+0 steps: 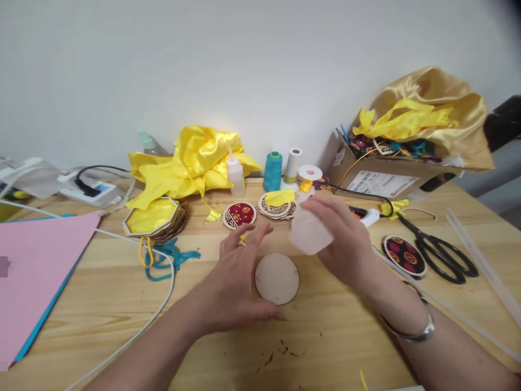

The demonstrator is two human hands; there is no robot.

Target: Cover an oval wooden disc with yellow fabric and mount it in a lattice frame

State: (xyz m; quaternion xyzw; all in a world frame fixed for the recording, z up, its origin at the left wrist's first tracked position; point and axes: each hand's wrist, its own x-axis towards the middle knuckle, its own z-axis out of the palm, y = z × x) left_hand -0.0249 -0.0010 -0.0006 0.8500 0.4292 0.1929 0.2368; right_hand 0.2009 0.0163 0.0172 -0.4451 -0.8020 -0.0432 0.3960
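Observation:
A plain round wooden disc (pixel 277 278) lies flat on the table in front of me. My left hand (pixel 240 282) curves around its left side with thumb and fingers spread; whether the palm edge touches it I cannot tell. Above and to the right of the disc, my right hand (pixel 342 233) grips a whitish translucent bottle (pixel 311 231), blurred, its far end partly hidden by the fingers. Behind the disc lie a red patterned fabric disc (pixel 240 215) and lattice-cut wooden rounds (pixel 277 206). A dark patterned disc (pixel 404 255) is right of my right wrist.
Black scissors (pixel 442 250) and clear glue sticks (pixel 484 266) lie at right, before a cardboard box (pixel 374 176). Thread spools (pixel 272 171), a nozzle bottle (pixel 236 176) and yellow satin (pixel 199 163) line the wall. Stacked octagonal frames (pixel 157 222), a white cable (pixel 163 304) and pink sheets (pixel 44 266) are left.

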